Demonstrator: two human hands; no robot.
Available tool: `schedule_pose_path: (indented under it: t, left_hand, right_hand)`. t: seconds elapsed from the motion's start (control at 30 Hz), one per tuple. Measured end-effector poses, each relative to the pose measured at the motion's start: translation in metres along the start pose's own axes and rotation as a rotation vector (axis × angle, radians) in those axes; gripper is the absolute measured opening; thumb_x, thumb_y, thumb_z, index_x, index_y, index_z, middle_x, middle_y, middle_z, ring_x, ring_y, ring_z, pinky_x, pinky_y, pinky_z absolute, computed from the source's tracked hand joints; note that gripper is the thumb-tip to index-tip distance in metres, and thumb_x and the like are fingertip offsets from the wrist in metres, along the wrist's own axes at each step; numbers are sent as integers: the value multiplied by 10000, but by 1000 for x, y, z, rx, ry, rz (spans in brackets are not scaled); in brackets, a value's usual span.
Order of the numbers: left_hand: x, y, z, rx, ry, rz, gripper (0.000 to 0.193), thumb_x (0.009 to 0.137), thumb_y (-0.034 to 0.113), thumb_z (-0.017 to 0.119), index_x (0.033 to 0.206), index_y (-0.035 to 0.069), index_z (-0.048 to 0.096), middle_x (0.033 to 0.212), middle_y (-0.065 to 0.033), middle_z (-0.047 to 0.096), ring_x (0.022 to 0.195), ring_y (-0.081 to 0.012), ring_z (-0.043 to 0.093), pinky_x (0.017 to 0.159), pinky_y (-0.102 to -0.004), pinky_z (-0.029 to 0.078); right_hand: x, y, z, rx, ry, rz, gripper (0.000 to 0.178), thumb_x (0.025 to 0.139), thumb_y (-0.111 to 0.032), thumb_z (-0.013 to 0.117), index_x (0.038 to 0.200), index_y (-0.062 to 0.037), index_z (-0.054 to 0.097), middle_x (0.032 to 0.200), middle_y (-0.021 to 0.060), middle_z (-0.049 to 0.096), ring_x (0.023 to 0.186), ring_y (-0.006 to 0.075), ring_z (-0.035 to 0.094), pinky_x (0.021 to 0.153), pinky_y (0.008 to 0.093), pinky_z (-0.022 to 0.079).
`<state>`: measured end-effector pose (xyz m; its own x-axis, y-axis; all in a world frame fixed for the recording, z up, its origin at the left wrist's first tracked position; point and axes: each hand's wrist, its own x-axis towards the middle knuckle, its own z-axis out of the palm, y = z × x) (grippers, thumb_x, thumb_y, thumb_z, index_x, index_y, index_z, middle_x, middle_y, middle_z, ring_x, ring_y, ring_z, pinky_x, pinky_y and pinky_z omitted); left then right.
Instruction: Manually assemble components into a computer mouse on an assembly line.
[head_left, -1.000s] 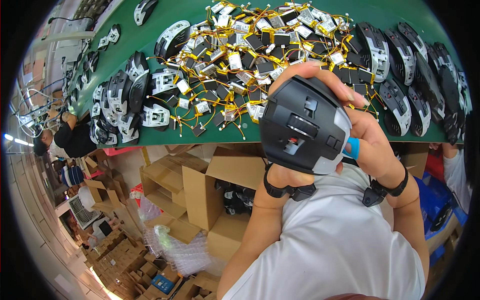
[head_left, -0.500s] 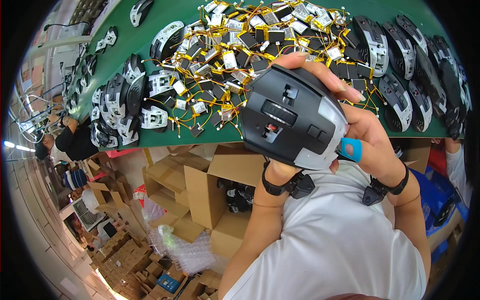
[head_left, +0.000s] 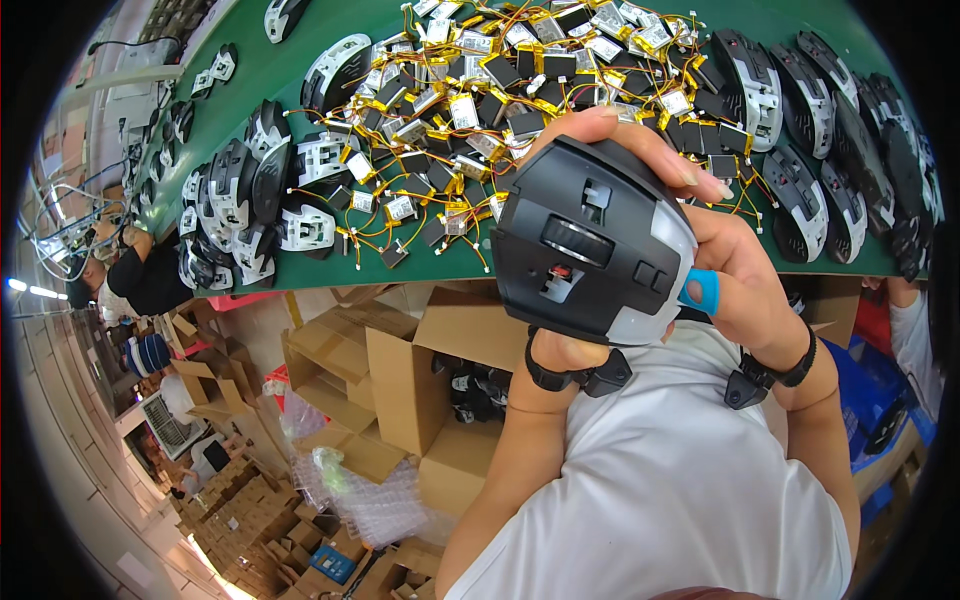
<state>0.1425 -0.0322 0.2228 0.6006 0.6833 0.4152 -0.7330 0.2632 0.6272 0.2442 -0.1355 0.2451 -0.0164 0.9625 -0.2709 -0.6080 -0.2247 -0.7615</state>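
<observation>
A large black computer mouse with silver-grey panels is held up in front of me, its scroll wheel side facing up. My left hand is wrapped around it from underneath, with fingers curled over its far edge; the palm is hidden. On the right end of the mouse, my right hand grips the grey panel, and a blue finger cot covers its thumb. Behind the mouse, a heap of small silver and black battery packs with thin wires and yellow tape lies on the green table.
Mouse shells stand in clusters left and right of the heap. Below the table edge, an opened cardboard box holds dark parts. Clear plastic wrap lies beside it. Other people sit at the far left and right.
The mouse has shifted slightly right and a little down and has tilted a bit in my hands. Both hands keep their hold on it.
</observation>
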Motion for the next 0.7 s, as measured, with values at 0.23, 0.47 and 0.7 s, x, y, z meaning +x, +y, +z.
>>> schedule_pose_path:
  t: [0.23, 0.47, 0.7]
  left_hand:
    - [-1, 4, 0, 17, -7, 19, 1109, 529, 600, 814, 1340, 43, 303, 1030, -172, 526, 957, -293, 564, 863, -479, 497]
    - [-2, 3, 0, 30, -35, 16, 1086, 546, 600, 802, 1332, 38, 306, 1028, -181, 526, 948, -296, 566, 862, -479, 498]
    - [-6, 0, -1, 8, -35, 63, 1089, 550, 591, 797, 1335, 25, 297, 1053, -209, 515, 953, -328, 563, 854, -490, 486]
  right_hand:
    - [0, -1, 4, -3, -15, -20, 384, 830, -147, 553, 1127, 90, 495, 946, 123, 644, 827, 148, 629, 681, 268, 525]
    - [-1, -1, 5, 1, -8, -11, 326, 812, -84, 516, 1086, 92, 521, 911, 116, 651, 789, 139, 631, 706, 264, 517]
    - [0, 0, 10, 19, 31, -13, 322, 788, -73, 503, 1058, 97, 545, 880, 99, 657, 763, 113, 627, 702, 249, 511]
